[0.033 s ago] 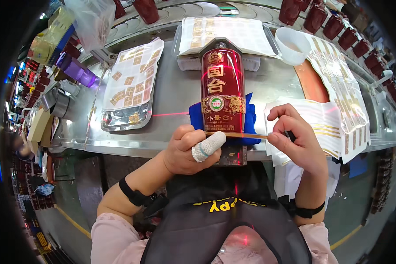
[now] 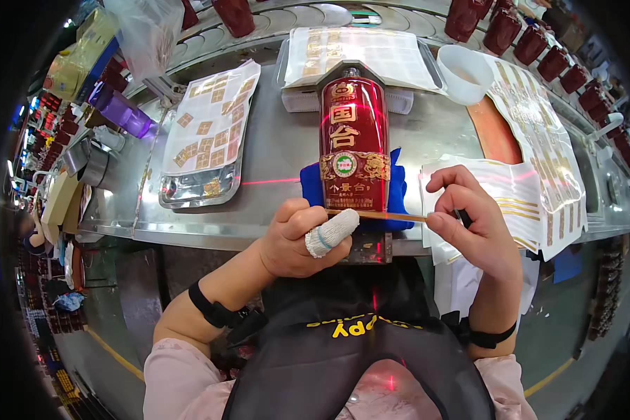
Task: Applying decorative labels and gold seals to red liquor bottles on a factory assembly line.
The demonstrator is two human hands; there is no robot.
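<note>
A glossy dark red bottle with gold characters and a gold-patterned band lies on its back over a blue cloth, its base toward me. Along the base edge runs a thin gold strip. My left hand is closed at the strip's left part, one finger wrapped in a white cloth cover pressing at the bottle's base. My right hand pinches the strip's right end between thumb and fingertip, holding it out past the bottle. Something small and black shows between the right fingers; its kind is unclear.
A metal tray with a sheet of gold square stickers lies at left, near a purple bottle. Another sticker sheet is behind. At right are a white cup and sheets of gold strips. Red bottles line the far conveyor.
</note>
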